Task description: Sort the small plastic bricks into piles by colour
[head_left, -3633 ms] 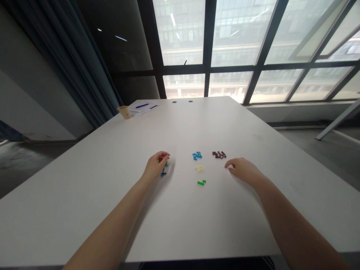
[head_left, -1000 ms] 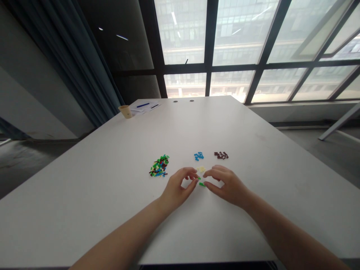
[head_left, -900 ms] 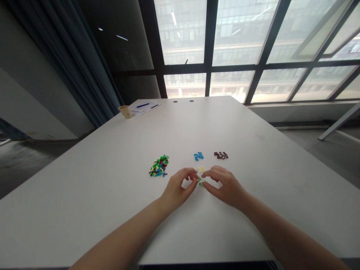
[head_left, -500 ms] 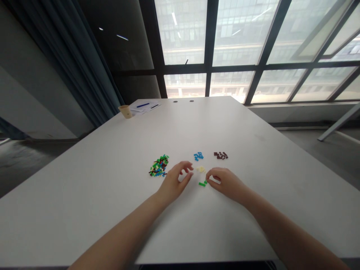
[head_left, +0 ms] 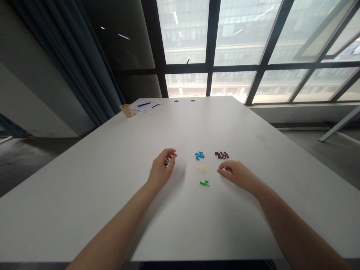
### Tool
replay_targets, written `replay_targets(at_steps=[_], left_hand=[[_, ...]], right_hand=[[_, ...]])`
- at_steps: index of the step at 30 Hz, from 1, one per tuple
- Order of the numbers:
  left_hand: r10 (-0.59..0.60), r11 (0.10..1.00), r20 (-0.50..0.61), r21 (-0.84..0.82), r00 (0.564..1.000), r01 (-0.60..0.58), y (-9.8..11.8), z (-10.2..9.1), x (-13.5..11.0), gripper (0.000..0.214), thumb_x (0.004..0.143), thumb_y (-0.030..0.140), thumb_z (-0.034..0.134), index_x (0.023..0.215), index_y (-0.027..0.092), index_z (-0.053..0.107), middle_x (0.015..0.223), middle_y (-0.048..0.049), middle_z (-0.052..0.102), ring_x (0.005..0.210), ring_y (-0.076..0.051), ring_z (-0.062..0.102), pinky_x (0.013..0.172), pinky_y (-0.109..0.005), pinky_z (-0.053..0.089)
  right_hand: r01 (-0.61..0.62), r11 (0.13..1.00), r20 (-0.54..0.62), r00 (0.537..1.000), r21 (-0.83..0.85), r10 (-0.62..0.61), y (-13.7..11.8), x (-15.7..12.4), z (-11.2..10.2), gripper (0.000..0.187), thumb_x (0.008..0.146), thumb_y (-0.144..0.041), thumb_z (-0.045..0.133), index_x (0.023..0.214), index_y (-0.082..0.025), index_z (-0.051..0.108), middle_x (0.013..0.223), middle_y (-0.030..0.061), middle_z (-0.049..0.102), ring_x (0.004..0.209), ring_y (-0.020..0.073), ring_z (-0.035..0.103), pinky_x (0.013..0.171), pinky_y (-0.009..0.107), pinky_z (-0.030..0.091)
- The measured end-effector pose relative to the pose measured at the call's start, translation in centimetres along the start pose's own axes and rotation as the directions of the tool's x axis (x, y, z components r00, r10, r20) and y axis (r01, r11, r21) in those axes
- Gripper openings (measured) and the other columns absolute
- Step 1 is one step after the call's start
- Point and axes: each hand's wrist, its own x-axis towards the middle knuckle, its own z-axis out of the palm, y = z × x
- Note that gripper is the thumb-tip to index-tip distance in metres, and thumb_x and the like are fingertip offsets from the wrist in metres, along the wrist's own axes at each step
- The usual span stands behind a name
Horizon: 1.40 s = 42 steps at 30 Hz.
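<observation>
My left hand (head_left: 161,167) is above the mixed pile of small toy bricks (head_left: 167,161), its fingers curved and the thumb apart from them. It covers most of the pile; a few red and green bricks show through the gap. My right hand (head_left: 234,173) hovers to the right of the sorted groups, with thumb and index fingertips together and nothing visible between them. Closest to it are the pale yellow bricks (head_left: 202,169) and the dark brown bricks (head_left: 222,155). A few green bricks (head_left: 204,183) lie nearer to me, and blue bricks (head_left: 199,155) lie behind the yellow ones.
The long white table (head_left: 112,195) runs toward the windows. At its far left stand a paper cup (head_left: 127,111) and some papers (head_left: 140,108) with a blue pen (head_left: 144,104) on them. Two dark round discs (head_left: 176,101) are at the far edge.
My left hand has moved left and away from me, onto the mixed pile. My right hand has drawn back to the right from the green bricks, where another small green piece now shows.
</observation>
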Motion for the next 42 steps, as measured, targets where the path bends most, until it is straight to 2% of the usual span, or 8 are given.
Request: replay_targets(at_steps=[2,4,6,10,13,18,25,42], left_hand=[[-0.044,0.997,-0.084,0.061,0.996,0.049,-1.6,-0.9,1.0,0.021,0.078,0.025,0.041,0.095,0.019,0.053,0.087,-0.0027,0.061,0.077,-0.014,0.055,0.065,-0.025,0.042],[-0.055,0.985,-0.097,0.160,0.994,0.070,-3.5,-1.3,1.8,0.021,0.077,0.024,0.041,0.090,0.018,0.057,0.090,-0.0037,0.060,0.078,-0.015,0.055,0.067,-0.026,0.042],[-0.061,0.957,-0.007,0.285,0.998,0.061,-5.3,-1.3,2.3,0.021,0.075,0.023,0.043,0.083,0.018,0.062,0.087,-0.0040,0.059,0.077,-0.015,0.054,0.075,-0.029,0.042],[-0.130,0.901,0.154,0.431,0.979,0.052,-7.1,-0.3,2.1,0.021,0.074,0.028,0.048,0.078,0.021,0.067,0.089,-0.0041,0.058,0.083,-0.018,0.054,0.074,-0.029,0.041],[-0.136,0.869,0.210,0.494,0.968,0.015,-6.9,0.1,1.7,0.019,0.073,0.031,0.050,0.079,0.024,0.067,0.090,-0.0033,0.058,0.084,-0.019,0.053,0.070,-0.028,0.040],[-0.144,0.809,0.201,0.587,0.969,-0.002,-6.4,0.1,1.7,0.019,0.075,0.027,0.048,0.076,0.023,0.067,0.090,-0.0036,0.059,0.085,-0.020,0.052,0.068,-0.029,0.038],[-0.087,0.773,0.216,0.630,0.972,-0.071,-5.9,0.2,1.5,0.020,0.078,0.024,0.042,0.074,0.020,0.062,0.087,-0.0048,0.060,0.085,-0.020,0.051,0.070,-0.029,0.038],[-0.094,0.759,0.232,0.646,0.968,-0.081,-5.8,0.4,1.6,0.016,0.077,0.021,0.043,0.074,0.019,0.058,0.084,-0.0054,0.060,0.084,-0.020,0.052,0.071,-0.029,0.039]], right_hand=[[-0.049,0.999,-0.050,0.998,-0.001,0.048,0.7,0.0,-0.9,0.028,0.079,-0.035,0.042,0.072,-0.018,0.063,0.062,0.0010,0.056,0.057,0.0114,0.046,0.054,0.022,0.033],[-0.073,0.997,-0.057,0.996,-0.008,0.072,1.1,0.1,-1.2,0.029,0.079,-0.036,0.042,0.069,-0.017,0.062,0.062,0.0011,0.056,0.056,0.0113,0.046,0.054,0.022,0.032],[-0.067,0.998,-0.033,0.997,-0.016,0.067,1.2,0.1,-1.0,0.029,0.079,-0.036,0.042,0.067,-0.017,0.061,0.061,0.0014,0.055,0.056,0.0113,0.045,0.053,0.022,0.031],[-0.037,0.999,0.033,0.999,-0.029,0.037,1.0,0.1,-0.2,0.030,0.079,-0.037,0.042,0.065,-0.017,0.060,0.060,0.0013,0.054,0.054,0.0108,0.044,0.051,0.022,0.029],[-0.029,0.999,0.045,0.999,-0.030,0.030,1.0,0.0,0.0,0.030,0.079,-0.037,0.042,0.065,-0.017,0.060,0.059,0.0011,0.054,0.053,0.0104,0.043,0.051,0.022,0.028],[-0.030,0.999,0.026,0.999,-0.022,0.030,1.0,0.0,-0.1,0.028,0.078,-0.037,0.043,0.067,-0.018,0.060,0.060,0.0006,0.053,0.054,0.0103,0.042,0.051,0.021,0.028],[-0.038,0.999,0.012,0.999,-0.007,0.038,0.6,0.0,-0.2,0.027,0.078,-0.037,0.044,0.070,-0.019,0.061,0.060,0.0007,0.052,0.053,0.0100,0.041,0.051,0.021,0.028],[-0.036,0.999,0.044,0.998,-0.027,0.037,1.0,0.2,0.2,0.029,0.078,-0.038,0.043,0.070,-0.018,0.062,0.060,0.0006,0.052,0.053,0.0101,0.041,0.051,0.021,0.027]])
